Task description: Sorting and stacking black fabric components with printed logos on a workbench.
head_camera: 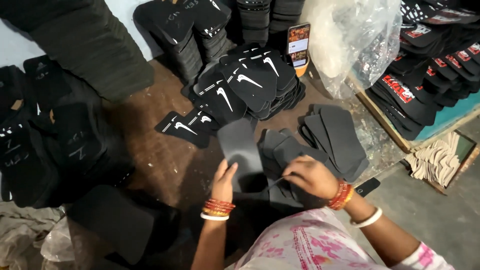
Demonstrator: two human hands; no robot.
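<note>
Grey foam sole sheet (240, 150), probably light and bendy, pinched at its lower edge by left hand (223, 181); right hand (310, 176) grips a dark strap (274, 183).

I see a phone (299, 44) propped upright at the back of the floor, behind the pile of black cut-outs, its tall screen lit in orange, red and white. Just to its right a big clear plastic bag (350, 42) bulges, crumpled and shiny. On the far right, red-and-white labels (398, 89) sit on the black pieces stacked on a wooden shelf.
</note>
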